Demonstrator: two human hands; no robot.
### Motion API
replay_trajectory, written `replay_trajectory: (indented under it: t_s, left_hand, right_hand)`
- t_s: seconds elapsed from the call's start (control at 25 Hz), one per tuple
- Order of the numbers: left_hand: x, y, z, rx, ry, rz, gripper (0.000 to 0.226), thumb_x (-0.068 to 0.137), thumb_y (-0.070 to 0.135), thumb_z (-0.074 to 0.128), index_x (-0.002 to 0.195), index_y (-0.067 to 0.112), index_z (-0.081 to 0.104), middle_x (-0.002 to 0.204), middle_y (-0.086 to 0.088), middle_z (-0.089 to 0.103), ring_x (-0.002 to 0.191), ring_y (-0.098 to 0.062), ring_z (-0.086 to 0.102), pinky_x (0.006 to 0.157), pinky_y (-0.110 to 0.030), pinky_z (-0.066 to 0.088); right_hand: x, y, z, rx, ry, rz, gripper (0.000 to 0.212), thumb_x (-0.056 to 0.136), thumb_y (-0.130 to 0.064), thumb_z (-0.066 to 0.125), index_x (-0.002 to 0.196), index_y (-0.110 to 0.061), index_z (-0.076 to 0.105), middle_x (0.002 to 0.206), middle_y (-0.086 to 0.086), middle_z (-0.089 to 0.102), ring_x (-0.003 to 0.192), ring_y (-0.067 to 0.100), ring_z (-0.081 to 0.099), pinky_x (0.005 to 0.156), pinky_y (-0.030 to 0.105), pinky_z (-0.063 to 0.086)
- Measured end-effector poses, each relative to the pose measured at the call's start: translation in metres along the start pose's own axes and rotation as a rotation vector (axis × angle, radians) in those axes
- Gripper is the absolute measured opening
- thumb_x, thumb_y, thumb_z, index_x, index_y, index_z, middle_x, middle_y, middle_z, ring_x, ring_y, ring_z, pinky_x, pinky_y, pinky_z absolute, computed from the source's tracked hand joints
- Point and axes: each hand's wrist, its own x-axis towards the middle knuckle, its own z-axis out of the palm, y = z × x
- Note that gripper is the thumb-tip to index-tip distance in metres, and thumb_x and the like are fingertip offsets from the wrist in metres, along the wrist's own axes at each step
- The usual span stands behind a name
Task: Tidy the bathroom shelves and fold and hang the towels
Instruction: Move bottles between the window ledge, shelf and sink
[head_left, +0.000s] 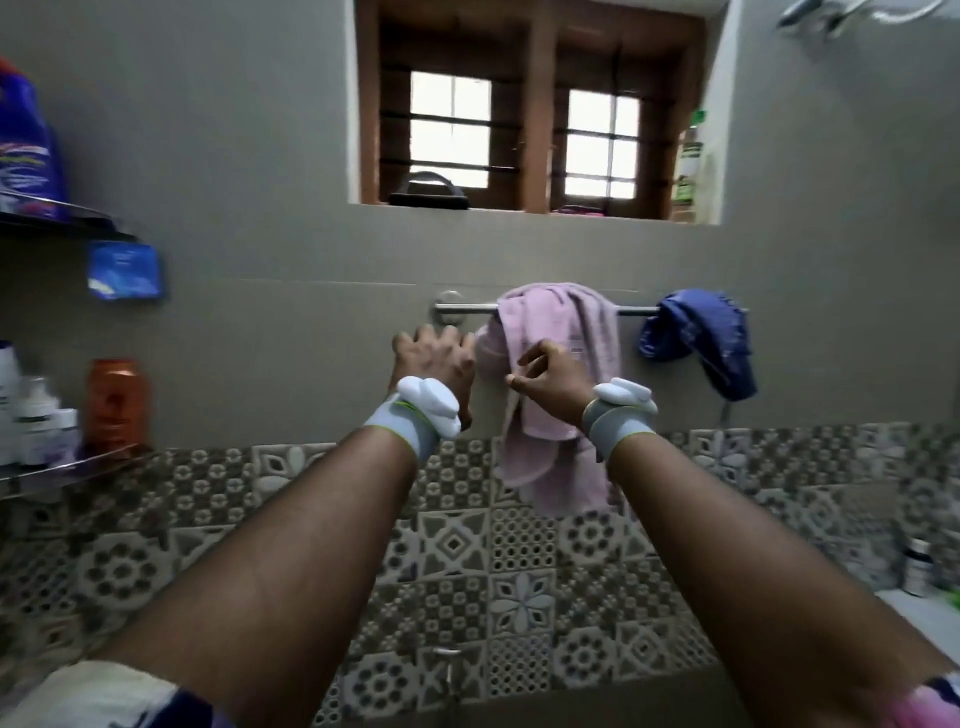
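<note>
A pink towel (563, 364) hangs bunched and uneven over a chrome towel bar (467, 309) on the grey wall. A crumpled blue towel (701, 340) hangs over the bar's right end. My left hand (434, 358) reaches with spread fingers, its fingertips at the pink towel's bunched left edge. In front of the towel's middle is my right hand (550, 384), fingers loosely curled, thumb and forefinger apart. Both wrists wear grey bands with white pods.
Two corner shelves (62, 470) on the left hold an orange bottle (117, 400), white bottles (31, 410), a blue packet (124, 270) and a purple bottle (26, 145). A window sill (519, 210) above carries small items. A white basin edge (924, 613) lies at lower right.
</note>
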Motion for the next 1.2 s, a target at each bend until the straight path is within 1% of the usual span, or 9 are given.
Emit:
replay_trajectory:
  t_s: [0.12,0.24,0.36,0.48,0.64,0.76,0.96,1.08,1.2]
  left_hand:
    - [0.028,0.066,-0.023,-0.042,0.045,0.09,0.052,0.074,0.028,0.063,0.122,0.019,0.045,0.12,-0.004,0.054,0.11,-0.03,0.052,0.08,-0.035,0.037]
    - [0.053,0.125,-0.037,-0.08,0.072,0.16,0.064,0.071,0.029,0.063,0.13,0.016,0.042,0.125,-0.007,0.053,0.112,-0.031,0.052,0.082,-0.037,0.04]
    - [0.077,0.182,-0.036,-0.154,0.133,0.255,0.052,0.069,0.029,0.062,0.118,0.018,0.047,0.12,-0.004,0.056,0.107,-0.029,0.056,0.074,-0.034,0.036]
    - [0.104,0.211,-0.027,-0.183,0.174,0.32,0.048,0.068,0.029,0.061,0.113,0.02,0.049,0.115,-0.002,0.06,0.106,-0.029,0.057,0.078,-0.034,0.039]
    - [0.155,0.223,-0.003,-0.137,0.241,0.296,0.045,0.068,0.027,0.06,0.111,0.019,0.049,0.111,-0.002,0.06,0.102,-0.03,0.057,0.07,-0.033,0.033]
    - [0.207,0.222,0.02,-0.124,0.286,0.252,0.041,0.072,0.029,0.06,0.11,0.017,0.05,0.111,-0.004,0.06,0.102,-0.03,0.056,0.071,-0.033,0.032]
    - [0.324,0.232,0.039,-0.107,0.341,0.13,0.036,0.075,0.02,0.056,0.11,0.015,0.052,0.113,-0.007,0.059,0.107,-0.031,0.055,0.079,-0.035,0.036]
    - [0.372,0.241,0.045,-0.088,0.316,0.114,0.033,0.082,0.018,0.054,0.114,0.014,0.054,0.119,-0.007,0.058,0.112,-0.029,0.053,0.079,-0.034,0.034]
    - [0.422,0.25,0.056,-0.036,0.277,0.052,0.032,0.091,0.021,0.048,0.122,0.015,0.055,0.127,-0.005,0.053,0.122,-0.027,0.046,0.093,-0.039,0.038]
  right_hand:
    - [-0.005,0.046,-0.065,-0.041,0.057,0.052,0.025,0.075,-0.028,0.077,0.092,-0.015,0.063,0.085,0.003,0.067,0.079,0.018,0.063,0.071,0.03,0.049]
    - [-0.006,0.088,-0.119,-0.04,0.089,0.107,0.022,0.076,-0.025,0.076,0.09,-0.014,0.063,0.087,0.008,0.07,0.082,0.023,0.067,0.078,0.039,0.056]
    - [-0.003,0.136,-0.155,-0.073,0.158,0.165,0.019,0.076,-0.025,0.076,0.081,-0.02,0.059,0.085,0.008,0.069,0.08,0.026,0.067,0.08,0.045,0.055]
    - [0.014,0.167,-0.174,-0.089,0.253,0.197,0.019,0.075,-0.027,0.075,0.076,-0.023,0.057,0.083,0.005,0.069,0.081,0.025,0.066,0.079,0.042,0.055]
    - [0.066,0.191,-0.188,-0.089,0.391,0.193,0.016,0.077,-0.028,0.073,0.083,-0.02,0.06,0.081,0.001,0.065,0.083,0.023,0.065,0.078,0.033,0.051]
    - [0.119,0.201,-0.19,-0.082,0.481,0.129,0.014,0.08,-0.028,0.069,0.084,-0.019,0.061,0.079,0.0,0.063,0.079,0.021,0.062,0.07,0.026,0.044]
    - [0.217,0.212,-0.204,-0.13,0.528,-0.014,0.012,0.082,-0.029,0.067,0.083,-0.019,0.061,0.077,-0.001,0.065,0.077,0.02,0.062,0.074,0.03,0.049]
    - [0.255,0.216,-0.213,-0.128,0.523,-0.084,0.012,0.081,-0.029,0.069,0.084,-0.021,0.06,0.083,0.0,0.068,0.082,0.019,0.064,0.078,0.032,0.051]
    - [0.297,0.231,-0.224,-0.147,0.544,-0.132,0.014,0.081,-0.029,0.069,0.087,-0.02,0.061,0.09,0.003,0.069,0.085,0.02,0.064,0.08,0.032,0.052]
